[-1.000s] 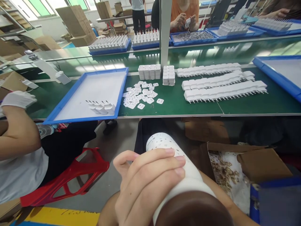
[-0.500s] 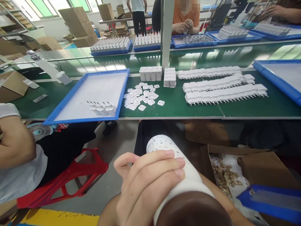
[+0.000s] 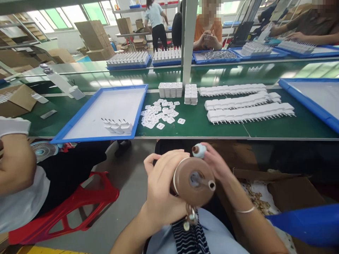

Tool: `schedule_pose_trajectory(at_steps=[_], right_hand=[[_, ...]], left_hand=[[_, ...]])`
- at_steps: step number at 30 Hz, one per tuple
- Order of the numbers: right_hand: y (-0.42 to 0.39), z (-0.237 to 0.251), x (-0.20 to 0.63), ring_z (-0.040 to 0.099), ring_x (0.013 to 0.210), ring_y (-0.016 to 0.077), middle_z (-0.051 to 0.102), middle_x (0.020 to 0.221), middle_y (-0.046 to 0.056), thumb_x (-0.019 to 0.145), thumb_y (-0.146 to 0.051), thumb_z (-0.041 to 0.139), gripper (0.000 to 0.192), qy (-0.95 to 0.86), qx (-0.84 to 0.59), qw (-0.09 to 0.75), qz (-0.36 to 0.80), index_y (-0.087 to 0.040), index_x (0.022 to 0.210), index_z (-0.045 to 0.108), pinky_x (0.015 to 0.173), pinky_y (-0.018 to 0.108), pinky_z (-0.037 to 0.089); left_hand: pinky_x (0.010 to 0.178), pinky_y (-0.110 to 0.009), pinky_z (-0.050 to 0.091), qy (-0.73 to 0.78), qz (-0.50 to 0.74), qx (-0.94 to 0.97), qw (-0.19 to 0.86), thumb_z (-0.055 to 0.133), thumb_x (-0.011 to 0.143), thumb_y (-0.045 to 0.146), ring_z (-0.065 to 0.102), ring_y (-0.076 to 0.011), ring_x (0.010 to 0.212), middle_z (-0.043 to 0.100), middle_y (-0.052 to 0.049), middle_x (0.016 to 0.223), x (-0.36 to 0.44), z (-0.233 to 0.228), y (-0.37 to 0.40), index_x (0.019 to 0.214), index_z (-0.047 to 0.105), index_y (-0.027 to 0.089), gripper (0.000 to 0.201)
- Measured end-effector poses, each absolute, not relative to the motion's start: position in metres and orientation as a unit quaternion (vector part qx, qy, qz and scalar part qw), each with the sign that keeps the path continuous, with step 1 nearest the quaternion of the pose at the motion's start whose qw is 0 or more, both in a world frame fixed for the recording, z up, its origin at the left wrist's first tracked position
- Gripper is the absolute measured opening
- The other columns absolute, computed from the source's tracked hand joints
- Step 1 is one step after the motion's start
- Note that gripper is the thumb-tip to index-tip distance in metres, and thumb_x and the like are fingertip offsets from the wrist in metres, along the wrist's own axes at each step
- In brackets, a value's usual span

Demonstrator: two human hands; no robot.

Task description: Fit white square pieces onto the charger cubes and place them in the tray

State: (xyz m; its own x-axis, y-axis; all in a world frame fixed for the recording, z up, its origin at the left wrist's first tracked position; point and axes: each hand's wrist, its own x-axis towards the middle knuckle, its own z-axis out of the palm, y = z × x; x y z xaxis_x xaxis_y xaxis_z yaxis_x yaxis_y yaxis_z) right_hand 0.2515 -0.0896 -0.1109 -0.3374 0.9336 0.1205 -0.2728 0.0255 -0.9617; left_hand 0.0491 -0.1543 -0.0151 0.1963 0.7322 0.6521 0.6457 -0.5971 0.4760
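Observation:
I hold a white drinking bottle with a brown lid [image 3: 190, 190] upright over my lap, seen from above. My left hand [image 3: 160, 192] wraps around its left side. My right hand [image 3: 217, 165] reaches in from the right, its fingers on the small pale blue flip cap [image 3: 199, 151] at the lid's far edge. A spout sticks out of the lid. A small charm hangs from the bottle's near side. Both hands are below the green bench's front edge.
On the green bench [image 3: 201, 128] lie a blue tray [image 3: 87, 137] with a few white plug parts, loose white covers [image 3: 159, 114] and rows of white chargers [image 3: 246, 106]. A co-worker's arm [image 3: 16, 165] and a red stool [image 3: 66, 208] are left. A cardboard box [image 3: 291, 190] is right.
The bottle has come down from close in front of the camera to my lap. My right hand has come into view at its cap. The co-worker's gloved hand has left the view.

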Motion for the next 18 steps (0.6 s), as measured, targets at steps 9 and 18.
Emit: schedule_pose_trajectory(at_steps=[9, 18], right_hand=[[-0.079, 0.034, 0.302, 0.072, 0.109, 0.0218, 0.078, 0.113, 0.007, 0.083, -0.017, 0.080, 0.034, -0.834, -0.220, 0.412, 0.293, -0.026, 0.116, 0.076, 0.093, 0.034, 0.059], [-0.077, 0.056, 0.307, 0.072, 0.104, 0.0200, 0.075, 0.117, 0.007, 0.090, -0.015, 0.071, 0.031, -0.908, -0.220, 0.305, 0.183, -0.027, 0.119, 0.076, 0.089, 0.032, 0.058]], left_hand=[[0.102, -0.047, 0.029, 0.515, 0.386, 0.764, 0.048, 0.071, 0.079, 0.026, 0.074, -0.0268, 0.096, 0.078, -0.004, 0.101, 0.067, -0.037, -0.118, 0.098, 0.062, 0.022, 0.022], [0.099, -0.048, 0.029, 0.508, 0.390, 0.765, 0.060, 0.071, 0.075, 0.024, 0.073, -0.0271, 0.096, 0.078, -0.004, 0.101, 0.065, -0.038, -0.119, 0.097, 0.061, 0.021, 0.024]])
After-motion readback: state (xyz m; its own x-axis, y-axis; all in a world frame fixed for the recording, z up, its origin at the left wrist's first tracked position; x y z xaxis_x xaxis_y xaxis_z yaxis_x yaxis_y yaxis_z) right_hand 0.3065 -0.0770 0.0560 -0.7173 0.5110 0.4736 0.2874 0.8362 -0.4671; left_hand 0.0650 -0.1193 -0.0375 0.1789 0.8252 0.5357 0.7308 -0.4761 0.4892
